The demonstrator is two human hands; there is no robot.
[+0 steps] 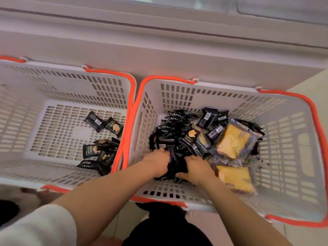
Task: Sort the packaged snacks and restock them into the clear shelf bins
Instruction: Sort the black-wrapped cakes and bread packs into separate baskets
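Two white slatted baskets with orange handles stand side by side. The right basket (291,125) holds a heap of small black snack packets (177,132) and two larger yellow packs (232,141) in clear wrap. Both my hands reach into its near left part. My left hand (158,161) and my right hand (195,167) grip a bunch of black packets (175,166) between them, fingers curled into the pile. The left basket (58,89) holds several black packets (103,144) along its right side.
A pale cabinet or freezer front (159,50) rises directly behind the baskets. Pale floor (312,80) shows at the far right. My dark-clothed legs (165,228) are below the right basket, and something white and fluffy (28,197) lies at the lower left.
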